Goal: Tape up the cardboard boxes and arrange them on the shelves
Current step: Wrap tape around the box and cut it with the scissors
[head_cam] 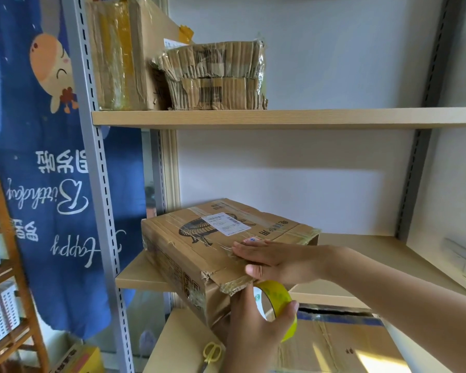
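The cardboard box (221, 249) is sitting on the middle shelf (145, 275), slewed at an angle, with its near corner jutting out past the shelf's front edge. The right hand (277, 261) is lying flat on the lid near that corner, fingers straight and together, pressing down and gripping nothing. The left hand (256, 319) is coming up from below with its fingers curled round a roll of yellow tape (277, 300), held just under the overhanging corner and against the box's near face.

The main risk, as I judge it, is the overhang — the corner under the pressing palm is hanging in the air, so a firmer push could tip the box forward off the shelf. The near edge is torn and ragged, and tape laid over it may lift or wrinkle rather than seal. Tape pulled one-handed could also twist and stick to itself.

The box is closed, so its contents are hidden. The top shelf (307, 118) is holding an upright taped carton (119, 55) beside two crumpled parcels (215, 76), one stacked on the other. Lower down, yellow scissors (211, 352) are lying on a board next to a large box (334, 343) — its contents cannot be seen either.
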Action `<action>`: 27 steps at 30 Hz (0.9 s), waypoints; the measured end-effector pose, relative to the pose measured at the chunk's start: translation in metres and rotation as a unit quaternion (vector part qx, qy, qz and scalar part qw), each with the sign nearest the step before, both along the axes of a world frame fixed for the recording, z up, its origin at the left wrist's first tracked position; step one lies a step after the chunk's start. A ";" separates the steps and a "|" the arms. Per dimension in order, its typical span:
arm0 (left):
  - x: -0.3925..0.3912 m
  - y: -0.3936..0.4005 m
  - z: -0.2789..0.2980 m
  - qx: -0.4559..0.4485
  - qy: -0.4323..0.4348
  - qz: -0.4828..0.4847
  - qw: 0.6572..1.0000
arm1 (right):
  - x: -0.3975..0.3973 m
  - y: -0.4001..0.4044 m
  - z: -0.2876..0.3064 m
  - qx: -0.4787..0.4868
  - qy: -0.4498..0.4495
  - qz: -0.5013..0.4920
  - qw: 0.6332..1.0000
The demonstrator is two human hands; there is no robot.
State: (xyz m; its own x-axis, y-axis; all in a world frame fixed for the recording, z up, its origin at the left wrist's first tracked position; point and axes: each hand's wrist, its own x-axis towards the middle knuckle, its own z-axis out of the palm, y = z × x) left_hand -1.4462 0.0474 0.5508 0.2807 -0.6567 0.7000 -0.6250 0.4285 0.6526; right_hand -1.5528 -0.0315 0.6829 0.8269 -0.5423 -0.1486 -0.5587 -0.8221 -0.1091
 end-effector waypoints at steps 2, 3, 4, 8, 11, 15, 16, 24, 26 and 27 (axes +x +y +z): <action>0.005 0.003 0.005 0.008 0.017 -0.021 1.000 | 0.000 -0.002 0.001 0.010 -0.017 0.000 1.000; 0.007 0.004 0.008 0.007 0.018 -0.023 1.000 | -0.001 -0.003 0.001 0.025 -0.034 -0.004 0.999; 0.010 0.003 0.008 0.001 0.025 -0.025 0.999 | -0.004 -0.005 0.001 0.043 -0.057 -0.010 0.997; 0.020 0.001 0.005 0.044 0.076 -0.035 0.996 | -0.018 -0.007 0.001 0.054 -0.095 -0.019 0.994; 0.021 0.015 0.004 0.038 0.064 -0.026 0.997 | -0.017 -0.001 -0.004 -0.040 -0.123 -0.013 0.992; 0.025 0.045 -0.005 0.011 0.068 -0.035 0.997 | -0.017 0.012 -0.016 -0.169 -0.149 0.006 0.974; 0.029 0.053 -0.009 -0.012 0.081 -0.035 0.996 | -0.018 0.014 -0.020 -0.171 -0.164 0.007 0.972; 0.095 0.063 -0.088 0.004 0.160 0.112 0.981 | 0.019 0.089 -0.035 -0.342 -0.342 0.166 0.859; 0.122 0.042 -0.143 0.152 0.152 0.139 0.967 | 0.040 0.116 -0.063 -0.362 -0.348 0.224 0.836; 0.136 0.031 -0.172 0.225 0.141 0.118 0.957 | 0.051 0.126 -0.085 -0.367 -0.334 0.249 0.832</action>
State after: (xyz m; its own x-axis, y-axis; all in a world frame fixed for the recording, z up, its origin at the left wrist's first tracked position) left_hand -1.3106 0.0783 0.3790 0.5951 -0.7683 0.2358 -0.4415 -0.0673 0.8948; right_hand -1.5018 0.0945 0.5984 0.7408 0.1501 0.6548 -0.1458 -0.9156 0.3748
